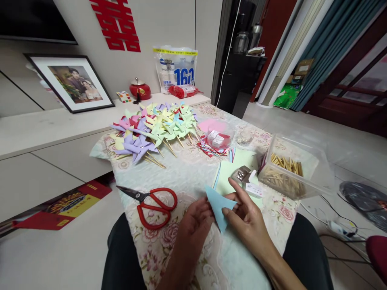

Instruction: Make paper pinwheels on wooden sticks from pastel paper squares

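Observation:
A light blue sheet of paper (220,207), folded into a triangle, is held over the near part of the table. My right hand (249,215) pinches it, thumb on its front face and fingers behind, the index finger raised. Along the paper's left edge, my left hand (198,217) has its fingers curled against it, the tips partly hidden. Red-handled scissors (154,203) lie to the left, blades pointing left. Beyond my right hand, a small opened box of metal fasteners (241,174) rests on pale green paper sheets (225,173).
Finished paper pinwheels (163,127) on sticks pile up at the back left. A clear plastic bin (298,167) of short wooden sticks stands at right. Colourful paper scraps (211,148) and a clear round container (218,137) sit mid-table, on a floral tablecloth (181,173).

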The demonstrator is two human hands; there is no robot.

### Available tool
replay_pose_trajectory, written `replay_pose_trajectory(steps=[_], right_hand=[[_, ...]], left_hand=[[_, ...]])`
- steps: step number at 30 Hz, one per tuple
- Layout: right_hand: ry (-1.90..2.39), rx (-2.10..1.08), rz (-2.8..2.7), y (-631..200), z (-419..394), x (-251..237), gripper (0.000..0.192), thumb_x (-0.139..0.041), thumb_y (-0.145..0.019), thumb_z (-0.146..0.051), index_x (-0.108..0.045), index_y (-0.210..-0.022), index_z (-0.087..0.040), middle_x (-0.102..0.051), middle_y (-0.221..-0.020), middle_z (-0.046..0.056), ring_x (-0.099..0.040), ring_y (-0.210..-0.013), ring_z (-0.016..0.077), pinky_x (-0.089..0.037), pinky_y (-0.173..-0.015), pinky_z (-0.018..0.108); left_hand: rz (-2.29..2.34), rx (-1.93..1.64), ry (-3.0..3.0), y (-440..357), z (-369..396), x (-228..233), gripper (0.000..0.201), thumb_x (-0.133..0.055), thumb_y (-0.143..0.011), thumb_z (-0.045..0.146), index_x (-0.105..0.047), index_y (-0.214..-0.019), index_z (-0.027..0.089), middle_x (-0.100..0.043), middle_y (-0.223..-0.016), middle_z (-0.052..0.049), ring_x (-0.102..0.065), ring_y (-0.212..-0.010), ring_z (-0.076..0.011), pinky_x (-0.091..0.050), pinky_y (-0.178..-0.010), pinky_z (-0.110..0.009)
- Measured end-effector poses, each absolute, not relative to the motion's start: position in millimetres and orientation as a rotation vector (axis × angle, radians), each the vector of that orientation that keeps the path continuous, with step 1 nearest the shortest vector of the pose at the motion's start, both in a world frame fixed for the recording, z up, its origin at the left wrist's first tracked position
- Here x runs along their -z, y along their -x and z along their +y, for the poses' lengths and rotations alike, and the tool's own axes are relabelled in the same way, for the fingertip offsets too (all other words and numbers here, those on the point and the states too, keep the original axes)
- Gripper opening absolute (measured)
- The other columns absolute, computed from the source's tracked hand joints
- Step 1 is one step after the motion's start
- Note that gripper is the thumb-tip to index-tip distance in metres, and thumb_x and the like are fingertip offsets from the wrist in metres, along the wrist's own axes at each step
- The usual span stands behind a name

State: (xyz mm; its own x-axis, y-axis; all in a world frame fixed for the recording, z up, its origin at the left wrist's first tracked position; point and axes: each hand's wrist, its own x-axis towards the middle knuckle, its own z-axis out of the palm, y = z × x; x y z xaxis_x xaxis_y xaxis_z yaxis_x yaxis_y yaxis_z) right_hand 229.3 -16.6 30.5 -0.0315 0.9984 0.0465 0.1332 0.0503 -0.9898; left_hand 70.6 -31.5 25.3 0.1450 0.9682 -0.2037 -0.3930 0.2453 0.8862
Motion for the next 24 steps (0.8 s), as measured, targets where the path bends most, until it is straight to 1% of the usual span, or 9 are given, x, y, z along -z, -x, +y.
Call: replay_pose_trajectory(steps=[3,5,7,9,12,15,19,21,24], right_hand=[[1.315,-1.082,-1.486,-228.0,-13.9,-38.3,0.067,-0.059,-0.09,-0.026,-0.036,-0.153,-0.029,-0.061,-0.096,0.001,-0.053,-0.069,0.0136,-0.044,-0.06,0.025],[1.356,-1.067,-1.601,-227.5,-9.3,-43.0,0.068,-0.057,-0.09,-0.023,-0.034,-0.154,-0.028,-0.058,-0.086,-0.001,-0.05,-0.067,0.014,-0.041,-0.06,0.025],[1.38,-1.042,-1.736,-226.9,-3.5,-45.0,0.069,-0.054,-0.089,-0.019,-0.033,-0.154,-0.026,-0.053,-0.079,-0.002,-0.048,-0.066,0.0147,-0.041,-0.061,0.025],[1.39,-1.004,-1.862,-225.8,1.8,-43.7,0.07,-0.052,-0.088,-0.016,-0.032,-0.155,-0.023,-0.053,-0.078,-0.002,-0.05,-0.068,0.0161,-0.042,-0.065,0.027],[1.391,-0.983,-1.999,-222.7,6.2,-38.4,0.071,-0.05,-0.088,-0.015,-0.03,-0.156,-0.02,-0.059,-0.083,0.001,-0.054,-0.073,0.0187,-0.045,-0.071,0.031],[1.384,-0.975,-2.067,-219.2,7.7,-34.1,0.071,-0.05,-0.089,-0.016,-0.027,-0.156,-0.018,-0.065,-0.095,0.006,-0.059,-0.081,0.0213,-0.048,-0.077,0.034],[1.36,-0.906,-2.13,-217.1,10.2,-31.7,0.069,-0.049,-0.091,-0.019,-0.027,-0.156,-0.017,-0.068,-0.11,0.012,-0.064,-0.093,0.0244,-0.051,-0.086,0.04],[1.335,-0.874,-2.157,-217.7,11.6,-30.5,0.068,-0.05,-0.092,-0.019,-0.028,-0.156,-0.018,-0.068,-0.116,0.014,-0.065,-0.099,0.0253,-0.052,-0.091,0.042],[1.293,-0.827,-2.16,-219.7,11.9,-28.1,0.066,-0.051,-0.092,-0.02,-0.03,-0.155,-0.02,-0.065,-0.127,0.015,-0.064,-0.11,0.0267,-0.052,-0.095,0.045]], left_hand=[[0.893,-1.172,-0.665,-70.6,-30.2,-28.4,0.033,-0.067,-0.087,0.028,-0.064,-0.118,0.019,-0.071,-0.121,-0.01,-0.065,-0.115,-0.0252,-0.051,-0.101,-0.04],[0.95,-1.202,-0.629,-69.4,-30.5,-25.2,0.035,-0.069,-0.085,0.03,-0.062,-0.117,0.017,-0.071,-0.117,-0.011,-0.067,-0.11,-0.0257,-0.054,-0.095,-0.04],[1.095,-1.221,-0.654,-66.2,-33.6,-18.9,0.047,-0.07,-0.083,0.033,-0.056,-0.125,0.016,-0.07,-0.114,-0.012,-0.07,-0.099,-0.0246,-0.058,-0.087,-0.04],[1.29,-1.236,-0.772,-60.7,-40.3,-12.4,0.062,-0.069,-0.082,0.034,-0.045,-0.137,0.017,-0.067,-0.117,-0.014,-0.071,-0.089,-0.0223,-0.06,-0.078,-0.038],[1.596,-1.267,-1.133,-50.8,-54.8,-7.0,0.062,-0.061,-0.088,0.029,-0.038,-0.144,0.019,-0.058,-0.13,-0.016,-0.068,-0.088,-0.0202,-0.06,-0.074,-0.037],[1.856,-1.261,-1.678,-45.5,-67.2,-5.0,0.051,-0.054,-0.09,0.021,-0.045,-0.141,0.018,-0.054,-0.132,-0.017,-0.064,-0.104,-0.0253,-0.059,-0.081,-0.042],[1.746,-1.219,-2.381,-53.6,-73.8,1.0,0.04,-0.05,-0.089,0.008,-0.059,-0.128,0.015,-0.063,-0.124,-0.014,-0.058,-0.119,-0.0265,-0.051,-0.097,-0.041],[1.707,-1.265,-2.505,-61.2,-74.3,4.8,0.038,-0.047,-0.088,0.003,-0.062,-0.123,0.01,-0.066,-0.122,-0.015,-0.056,-0.124,-0.028,-0.045,-0.103,-0.042],[1.67,-1.224,-2.579,-69.8,-74.3,8.6,0.035,-0.049,-0.089,0.003,-0.064,-0.12,0.009,-0.07,-0.122,-0.014,-0.057,-0.126,-0.029,-0.038,-0.109,-0.043]])
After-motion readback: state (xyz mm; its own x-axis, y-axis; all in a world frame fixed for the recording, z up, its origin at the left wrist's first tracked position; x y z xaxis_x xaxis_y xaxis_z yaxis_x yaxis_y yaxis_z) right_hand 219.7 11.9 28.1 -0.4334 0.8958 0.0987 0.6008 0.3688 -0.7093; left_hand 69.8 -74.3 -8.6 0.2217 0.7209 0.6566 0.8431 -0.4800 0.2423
